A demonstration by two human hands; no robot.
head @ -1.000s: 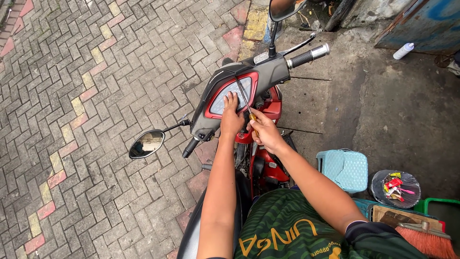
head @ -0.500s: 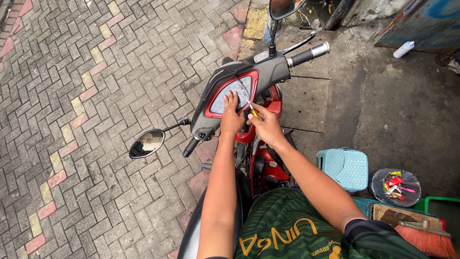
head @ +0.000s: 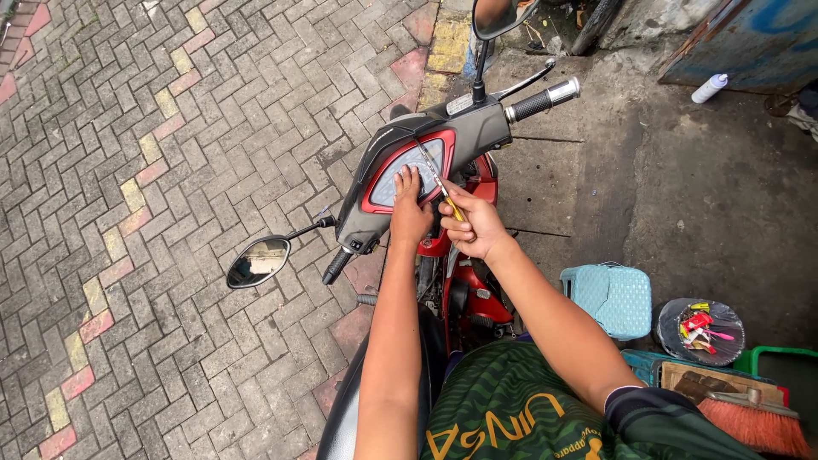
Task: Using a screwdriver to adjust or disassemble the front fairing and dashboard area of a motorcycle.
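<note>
A red and grey scooter stands in front of me, its handlebar cover [head: 460, 136] turned up toward the camera. My left hand [head: 410, 213] lies flat on the lower edge of the instrument panel [head: 407, 170]. My right hand [head: 474, 223] grips a screwdriver [head: 438, 180] with a yellow handle. Its metal shaft slants up to the panel's right rim. The right grip [head: 543, 100] sticks out at the upper right, and the left grip [head: 336, 266] points down at the left.
The left mirror [head: 258, 261] hangs over the brick paving [head: 128, 213]. A teal plastic stool [head: 611, 296], a round tub of small parts [head: 700, 330], a green crate [head: 788, 362] and a broom head [head: 750, 417] sit on the right. A white bottle [head: 708, 87] lies on the concrete.
My right hand has lifted the screwdriver so that its tip now reaches the panel's right rim. My left hand stays on the panel.
</note>
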